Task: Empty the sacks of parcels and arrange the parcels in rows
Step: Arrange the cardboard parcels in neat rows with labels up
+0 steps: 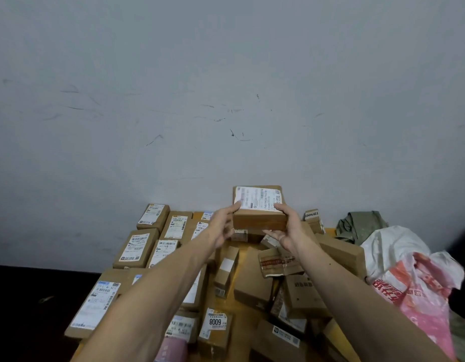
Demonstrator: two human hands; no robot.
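Holding a small brown parcel (260, 218) at the centre of the frame, the left hand (222, 227) and the right hand (285, 229) clamp it from either side. Thumbs press on its white label and fingers curl underneath. It hangs above a yellow table (248, 250), touching nothing else. Lower left, the sorted parcels (148, 244) lie label-up in tidy rows. Lower right, a loose heap of boxes (304, 291) waits, tilted every way. At the right edge slump a white and pink sack (414, 283) and a green sack (362, 223). Placing it well probably means keeping the label upward, setting it down flat at a row's open end, with its edges square to its neighbours.
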